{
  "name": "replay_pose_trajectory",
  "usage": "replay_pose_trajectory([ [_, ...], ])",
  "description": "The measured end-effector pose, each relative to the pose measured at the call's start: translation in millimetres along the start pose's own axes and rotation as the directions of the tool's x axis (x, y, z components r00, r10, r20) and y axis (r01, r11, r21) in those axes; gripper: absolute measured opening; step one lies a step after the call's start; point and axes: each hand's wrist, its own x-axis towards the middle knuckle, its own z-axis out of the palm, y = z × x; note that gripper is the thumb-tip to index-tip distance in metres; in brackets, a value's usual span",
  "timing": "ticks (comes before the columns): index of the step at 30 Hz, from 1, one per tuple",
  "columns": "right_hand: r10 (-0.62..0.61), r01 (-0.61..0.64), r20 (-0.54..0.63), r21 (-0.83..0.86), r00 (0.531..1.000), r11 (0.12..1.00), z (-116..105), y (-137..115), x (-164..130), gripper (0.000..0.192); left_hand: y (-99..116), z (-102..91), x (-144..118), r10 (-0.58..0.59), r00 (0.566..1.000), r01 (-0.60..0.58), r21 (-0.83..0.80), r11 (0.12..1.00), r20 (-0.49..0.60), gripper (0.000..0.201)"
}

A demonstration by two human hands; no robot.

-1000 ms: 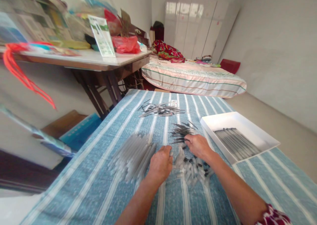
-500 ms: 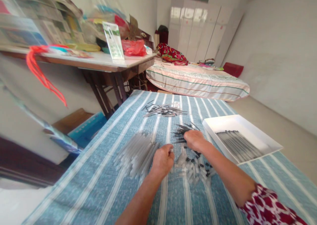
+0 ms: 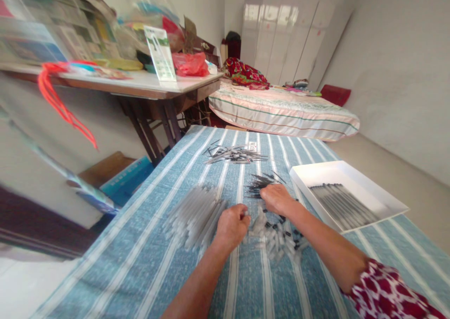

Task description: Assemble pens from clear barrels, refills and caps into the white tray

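Inward from the right edge of the surface (image 3: 133, 248), still keeping the right hand (image 3: 276, 198) bent low at the slender black rods (image 3: 258, 185) and the left hand (image 3: 232, 223) curled, with both holds impossible to tell, suggesting unfinished picking.

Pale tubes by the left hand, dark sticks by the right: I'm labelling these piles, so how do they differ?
The pale tubes look thicker and light grey; the dark sticks are thin and blackish. The tubes lie mostly side by side, while the sticks splay at differing angles. Both lie on the striped cloth.
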Motion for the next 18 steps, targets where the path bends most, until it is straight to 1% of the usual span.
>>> replay_pose_trajectory([
  [5,0.033,-0.032,-0.054,0.017,0.998,0.999,5,10,-4,0.024,1,-0.8,-1,0.004,1.0,-0.005,0.021,1.0,0.017,0.014],
  [8,0.079,-0.075,-0.103,0.042,0.992,0.996,6,12,-13,0.027,3,-1.2,-4,0.045,0.999,-0.046,0.041,0.998,0.027,0.017],
  [10,0.117,-0.106,-0.165,0.073,0.979,0.992,8,12,-20,0.028,6,-2.8,-7,0.082,0.996,-0.084,0.069,0.994,0.027,0.021],
  [12,0.166,-0.132,-0.264,0.14,0.95,0.981,12,11,-28,0.028,8,-7.3,-8,0.107,0.994,-0.109,0.115,0.987,0.021,0.023],
  [14,0.208,-0.12,-0.376,0.244,0.903,0.962,17,11,-34,0.027,9,-16.1,-8,0.098,0.995,-0.096,0.182,0.978,0.001,0.021],
  [16,0.229,-0.065,-0.455,0.347,0.86,0.936,22,11,-38,0.026,8,-29.2,-6,0.049,0.998,-0.035,0.268,0.963,-0.045,0.02],
  [18,0.24,-0.011,-0.488,0.426,0.839,0.905,26,12,-41,0.024,5,-44.0,-4,-0.026,0.993,0.063,0.34,0.938,-0.111,0.021],
])
